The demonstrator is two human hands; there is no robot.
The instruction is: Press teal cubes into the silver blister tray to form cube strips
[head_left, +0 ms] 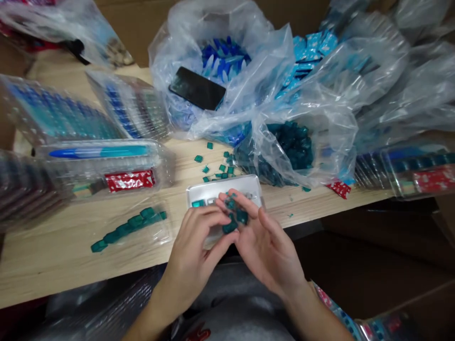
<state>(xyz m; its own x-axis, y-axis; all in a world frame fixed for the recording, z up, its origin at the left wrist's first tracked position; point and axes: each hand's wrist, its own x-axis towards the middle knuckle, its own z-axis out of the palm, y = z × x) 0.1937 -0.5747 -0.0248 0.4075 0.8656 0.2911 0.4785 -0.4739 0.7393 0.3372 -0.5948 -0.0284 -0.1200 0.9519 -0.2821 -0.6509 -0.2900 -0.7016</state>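
Note:
Above a small white tray (223, 183) at the table's front edge, my two hands meet. My right hand (272, 251) is turned palm up, and several dark green glossy square pieces (242, 217) rest on its fingers. The thumb and forefinger of my left hand (195, 237) close on one such green piece (230, 225) there; motion blurs the fingertips. The tray holds a brighter green square (198, 203), partly covered by my hands. To the left, a line of joined green squares (131, 227) lies in a clear plastic shell (156, 232).
Loose green squares (198, 158) lie behind the tray, beside an open bag of them (293, 147). A phone (197, 88) rests on a bag of blue pieces (223, 57). Clear packs (106, 163) with pens stand left; more packs (419, 170) stand right.

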